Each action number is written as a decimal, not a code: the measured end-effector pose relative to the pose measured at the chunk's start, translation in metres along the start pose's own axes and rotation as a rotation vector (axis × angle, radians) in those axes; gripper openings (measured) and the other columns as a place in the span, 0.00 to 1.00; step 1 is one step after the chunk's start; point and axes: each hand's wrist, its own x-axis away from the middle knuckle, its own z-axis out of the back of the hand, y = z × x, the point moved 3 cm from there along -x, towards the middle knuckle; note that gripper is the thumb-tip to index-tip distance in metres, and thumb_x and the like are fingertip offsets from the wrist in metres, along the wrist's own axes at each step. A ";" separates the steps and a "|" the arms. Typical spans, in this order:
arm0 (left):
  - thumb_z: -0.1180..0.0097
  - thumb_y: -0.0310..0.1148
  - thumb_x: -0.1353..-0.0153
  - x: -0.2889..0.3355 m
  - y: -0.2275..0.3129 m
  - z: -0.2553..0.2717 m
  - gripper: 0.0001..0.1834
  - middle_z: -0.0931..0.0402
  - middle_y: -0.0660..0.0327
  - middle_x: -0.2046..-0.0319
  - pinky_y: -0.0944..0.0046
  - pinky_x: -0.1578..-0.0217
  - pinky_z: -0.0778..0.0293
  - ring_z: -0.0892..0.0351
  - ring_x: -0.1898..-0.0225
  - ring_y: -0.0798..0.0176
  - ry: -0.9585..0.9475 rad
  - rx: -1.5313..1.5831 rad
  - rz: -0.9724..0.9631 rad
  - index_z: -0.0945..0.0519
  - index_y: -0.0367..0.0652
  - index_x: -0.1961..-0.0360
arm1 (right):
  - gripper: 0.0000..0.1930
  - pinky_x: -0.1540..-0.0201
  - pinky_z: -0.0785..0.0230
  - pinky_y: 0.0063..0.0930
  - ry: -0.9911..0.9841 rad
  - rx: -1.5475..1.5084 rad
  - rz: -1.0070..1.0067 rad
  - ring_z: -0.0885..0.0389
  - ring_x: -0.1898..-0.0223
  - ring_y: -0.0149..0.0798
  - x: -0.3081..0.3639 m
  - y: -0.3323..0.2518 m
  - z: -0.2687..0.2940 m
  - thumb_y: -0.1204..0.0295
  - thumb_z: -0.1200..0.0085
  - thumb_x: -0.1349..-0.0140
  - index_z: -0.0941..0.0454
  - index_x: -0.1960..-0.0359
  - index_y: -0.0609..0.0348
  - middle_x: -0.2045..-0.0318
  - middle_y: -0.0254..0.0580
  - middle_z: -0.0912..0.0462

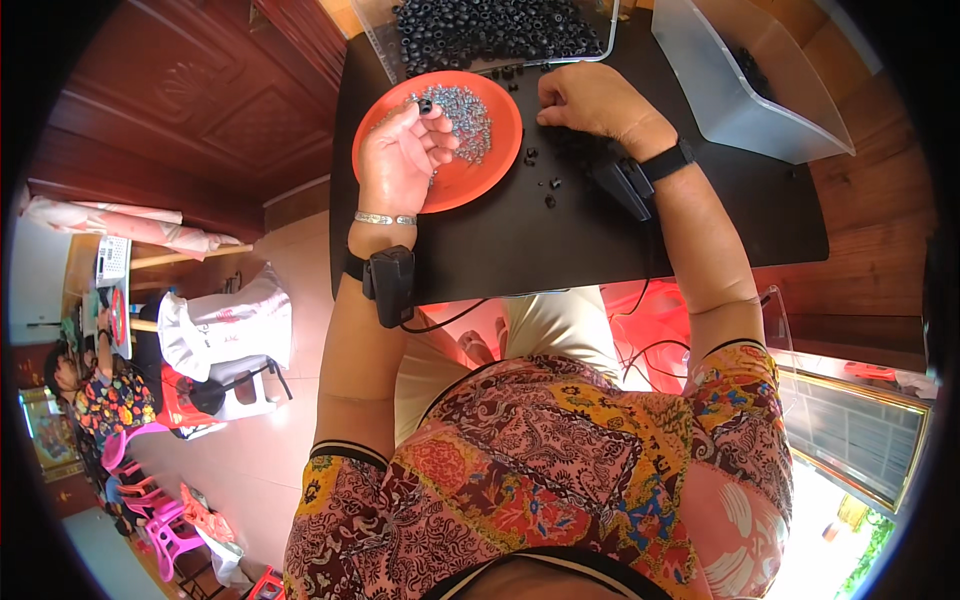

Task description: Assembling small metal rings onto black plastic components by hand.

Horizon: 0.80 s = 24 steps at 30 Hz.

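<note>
Nearest, a patterned blouse point(560, 470) in red, yellow and pink, with 2 bare forearms reaching up from it onto a black table point(700, 230). On each wrist, a black strapped device; on the left wrist also a silver bangle point(384, 218). Left hand point(400, 160) raised over the near edge of an orange plate point(480, 165), fingers curled together, thumb and fingertips pinched on a small black ring point(426, 104). On the plate beyond, a heap of small silver screws point(465, 115). Right hand point(590, 100) palm down on the table just right of the plate, fingers bent together onto loose black rings point(540, 170); whether pinching any, cannot tell. Farther back, a clear tray point(385, 45) heaped with black rings, and at far right a tilted clear bin point(740, 100).
</note>
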 end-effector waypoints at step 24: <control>0.55 0.37 0.37 0.007 -0.006 -0.020 0.13 0.22 0.58 0.70 0.67 0.70 0.30 0.23 0.71 0.61 -0.189 0.002 0.030 0.25 0.39 0.65 | 0.09 0.58 0.30 0.19 0.195 -0.845 0.143 0.23 0.64 0.25 0.001 -0.035 0.008 0.75 0.46 0.39 0.21 0.59 0.63 0.68 0.32 0.18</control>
